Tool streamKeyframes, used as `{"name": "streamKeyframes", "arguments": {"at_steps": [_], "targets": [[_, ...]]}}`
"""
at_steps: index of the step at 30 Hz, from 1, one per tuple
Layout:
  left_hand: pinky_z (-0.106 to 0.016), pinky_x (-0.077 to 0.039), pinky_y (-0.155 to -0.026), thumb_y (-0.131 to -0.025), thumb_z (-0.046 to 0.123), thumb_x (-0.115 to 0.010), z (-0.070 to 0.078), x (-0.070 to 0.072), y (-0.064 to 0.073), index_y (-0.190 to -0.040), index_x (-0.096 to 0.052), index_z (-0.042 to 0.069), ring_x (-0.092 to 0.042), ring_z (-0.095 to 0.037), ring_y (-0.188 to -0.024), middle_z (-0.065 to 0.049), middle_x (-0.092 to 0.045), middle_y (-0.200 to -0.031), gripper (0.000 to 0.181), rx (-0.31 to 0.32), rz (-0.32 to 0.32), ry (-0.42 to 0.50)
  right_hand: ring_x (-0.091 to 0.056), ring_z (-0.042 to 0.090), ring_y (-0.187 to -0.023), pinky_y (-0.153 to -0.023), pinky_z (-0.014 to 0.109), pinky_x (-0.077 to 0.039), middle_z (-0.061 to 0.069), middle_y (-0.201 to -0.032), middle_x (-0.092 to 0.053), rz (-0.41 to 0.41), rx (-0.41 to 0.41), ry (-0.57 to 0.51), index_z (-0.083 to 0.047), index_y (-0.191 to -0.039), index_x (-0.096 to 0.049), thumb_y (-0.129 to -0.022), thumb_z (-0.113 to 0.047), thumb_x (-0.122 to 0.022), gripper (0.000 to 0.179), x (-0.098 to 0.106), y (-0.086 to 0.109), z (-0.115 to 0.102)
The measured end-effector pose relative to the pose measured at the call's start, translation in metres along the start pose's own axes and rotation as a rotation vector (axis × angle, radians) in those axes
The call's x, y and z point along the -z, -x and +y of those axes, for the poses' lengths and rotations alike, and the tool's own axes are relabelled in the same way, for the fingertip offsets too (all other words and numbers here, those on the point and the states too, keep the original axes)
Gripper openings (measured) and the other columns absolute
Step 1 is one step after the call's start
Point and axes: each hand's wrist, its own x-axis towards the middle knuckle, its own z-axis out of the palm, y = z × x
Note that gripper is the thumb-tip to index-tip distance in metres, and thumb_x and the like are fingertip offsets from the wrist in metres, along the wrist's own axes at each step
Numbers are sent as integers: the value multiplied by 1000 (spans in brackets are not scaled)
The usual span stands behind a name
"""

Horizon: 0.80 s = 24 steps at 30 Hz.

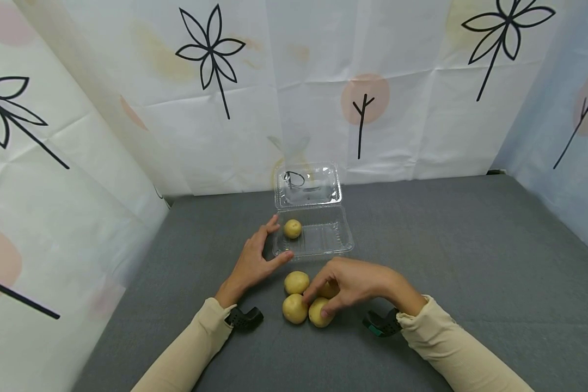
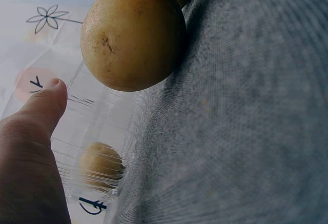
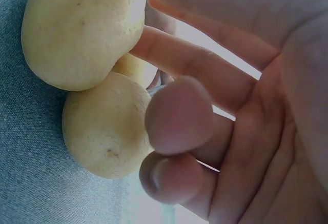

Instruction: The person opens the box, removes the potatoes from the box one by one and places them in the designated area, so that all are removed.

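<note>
Several round yellow potatoes (image 1: 294,309) sit in a close group on the dark cloth. My right hand (image 1: 355,280) reaches over them, thumb and index finger pinching the front right potato (image 1: 321,312). In the right wrist view that potato (image 3: 82,32) is against the thumb and index finger, another potato (image 3: 107,126) beside it, the other fingers curled. One potato (image 1: 292,228) lies at the left inside a clear plastic clamshell box (image 1: 323,231), its lid raised. My left hand (image 1: 255,261) is at the box's left front corner, fingers and thumb spread; its thumb (image 2: 43,106) shows in the left wrist view.
Grey cloth covers the table (image 1: 446,245). A white printed sheet (image 1: 313,98) hangs behind it, close to the box's raised lid (image 1: 308,185), with more sheets at the left and right sides. Dark straps (image 1: 245,318) are on both wrists.
</note>
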Motion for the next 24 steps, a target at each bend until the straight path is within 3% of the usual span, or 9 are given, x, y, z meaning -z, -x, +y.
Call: {"name": "streamKeyframes", "arguments": {"at_steps": [3,7,10,14,16,24], "targets": [[-66,-26,-118,-90,49,-73,0,0,1,-157,-38,18,-35,-32,-151,3,-35,-166,82,3,-1,2,-64,-2,-83,-75,23,-56,-1,-118,-77,25,0,-1,-12,-121,-76,-90,-15,-79,31,1,0,-1],[-68,-24,-118,-91,50,-73,0,0,2,-155,-40,17,-35,-32,-152,7,-32,-167,79,-1,-3,3,-39,-4,-51,-50,18,-40,2,-91,-77,70,7,6,-13,-119,-77,-91,-19,-79,29,3,1,-2],[-69,-23,-118,-91,50,-72,0,0,2,-154,-42,17,-34,-31,-152,9,-28,-168,78,2,-7,4,-41,-5,-49,-49,18,-41,0,-86,-75,126,15,24,-14,-118,-77,-92,-23,-77,27,5,1,-3],[-70,-22,-117,-92,51,-71,-1,0,2,-155,-41,16,-34,-33,-152,9,-28,-168,78,5,-10,5,-48,-3,-55,-52,20,-45,-1,-104,-79,239,31,39,-13,-115,-78,-96,-26,-73,24,6,1,-2],[-70,-22,-117,-92,52,-71,-1,-1,2,-157,-38,18,-34,-33,-152,7,-30,-168,80,7,-12,5,-50,-2,-56,-52,21,-46,0,-105,-79,308,51,53,-12,-114,-78,-97,-25,-71,22,7,1,-1],[-70,-23,-118,-92,50,-71,-1,0,0,-160,-33,19,-34,-33,-152,-2,-38,-165,84,6,-16,17,-47,0,-52,-50,22,-43,-6,-95,-78,523,92,79,-18,-108,-79,-97,-17,-72,13,9,0,6]]}}
